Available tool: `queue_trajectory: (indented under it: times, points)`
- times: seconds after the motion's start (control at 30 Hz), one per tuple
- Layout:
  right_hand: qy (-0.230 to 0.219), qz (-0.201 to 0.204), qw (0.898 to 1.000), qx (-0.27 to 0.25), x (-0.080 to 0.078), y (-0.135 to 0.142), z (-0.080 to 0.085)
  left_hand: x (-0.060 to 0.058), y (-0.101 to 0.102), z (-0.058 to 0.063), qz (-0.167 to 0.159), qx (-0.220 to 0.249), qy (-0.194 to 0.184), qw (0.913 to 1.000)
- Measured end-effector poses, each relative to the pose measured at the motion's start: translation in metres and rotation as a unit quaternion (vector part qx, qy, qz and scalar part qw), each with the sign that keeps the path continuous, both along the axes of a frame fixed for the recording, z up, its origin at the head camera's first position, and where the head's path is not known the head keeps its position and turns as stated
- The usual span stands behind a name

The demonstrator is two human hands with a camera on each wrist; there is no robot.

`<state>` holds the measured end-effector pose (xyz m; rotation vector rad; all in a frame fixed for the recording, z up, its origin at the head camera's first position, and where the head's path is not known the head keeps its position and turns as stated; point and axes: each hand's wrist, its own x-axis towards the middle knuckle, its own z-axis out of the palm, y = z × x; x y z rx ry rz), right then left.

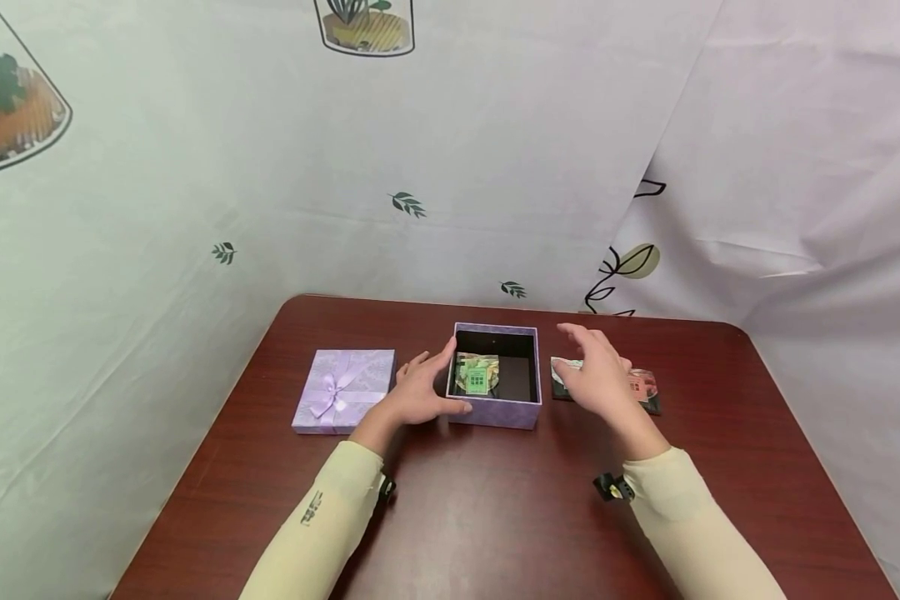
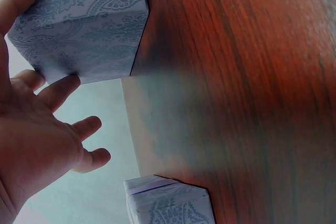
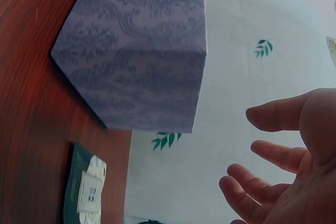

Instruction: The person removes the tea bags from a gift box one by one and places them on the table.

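A lidless lavender box (image 1: 498, 414) with a dark inside stands on the table. Inside it, toward the left, lies a small square packet (image 1: 476, 375) with a green label. My left hand (image 1: 420, 393) touches the box at its front left corner, thumb on the front face and spread fingers along the left side. To the right of the box, my right hand (image 1: 598, 371) hovers with loosely bent fingers and nothing in them. Beneath it lie a dark green and white packet (image 3: 86, 192) and a red-labelled packet (image 1: 643, 387), both partly hidden by the hand in the head view.
The matching lavender lid (image 1: 352, 375), tied with a ribbon bow (image 1: 333, 396), lies left of the box. A dark red wooden table (image 1: 480, 517) carries everything. Behind it hangs a pale cloth (image 1: 450, 167) printed with leaves and plants.
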<state>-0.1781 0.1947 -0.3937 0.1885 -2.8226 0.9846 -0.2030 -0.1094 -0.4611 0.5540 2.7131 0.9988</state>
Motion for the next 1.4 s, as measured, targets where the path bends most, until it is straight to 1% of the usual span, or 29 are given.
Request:
queue_trajectory:
  times: [0.4,0.67,0.9,1.1,1.27,1.4]
  points:
    - [0.018,0.014,1.0,-0.019,0.0,-0.026,-0.006,0.001,0.0,0.0,-0.002,0.008,-0.004,1.0]
    - [0.026,0.034,0.999,-0.006,0.001,-0.046,-0.003,0.0,-0.001,-0.001,0.001,0.007,0.0,1.0]
    - [-0.008,0.048,0.998,0.03,0.002,-0.064,0.0,0.001,-0.001,0.001,0.001,0.007,-0.004,1.0]
    - [-0.034,0.061,0.996,0.052,0.0,-0.073,0.001,0.001,-0.001,0.001,0.0,0.008,-0.003,1.0]
    - [-0.06,0.083,0.994,0.048,-0.002,-0.079,-0.002,0.001,-0.001,0.0,-0.002,0.003,-0.003,1.0]
    - [-0.081,0.092,0.992,0.042,-0.004,-0.083,-0.006,0.001,-0.001,0.0,-0.003,-0.001,-0.002,1.0]
